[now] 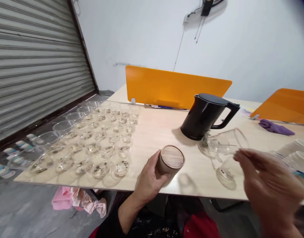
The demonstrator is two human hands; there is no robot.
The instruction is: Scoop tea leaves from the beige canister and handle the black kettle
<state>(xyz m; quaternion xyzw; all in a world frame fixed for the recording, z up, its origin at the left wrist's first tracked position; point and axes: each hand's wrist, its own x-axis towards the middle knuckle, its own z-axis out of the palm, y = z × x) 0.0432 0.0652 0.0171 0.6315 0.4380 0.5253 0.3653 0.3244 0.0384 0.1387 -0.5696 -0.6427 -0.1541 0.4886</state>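
My left hand (152, 175) is wrapped around a round canister (164, 168) with a wood-grain lid (172, 156) near the table's front edge. The lid is on, facing up. On the right, my right hand (270, 181) is smeared by motion, its thumb and fingertips drawn together beside a clear cup (234, 137) that appears tilted. What the fingertips hold, if anything, cannot be made out. Just below them shows the base of another clear cup (226, 177), partly hidden by the hand. Behind both stands a black electric kettle (202, 115).
Rows of clear cups (99, 138) holding dark bits cover the table's left side. Orange dividers (171, 86) stand at the back. A purple cloth (275, 127) and stacked white cups (296, 148) are at right. Capped bottles (10, 151) stand low on the left.
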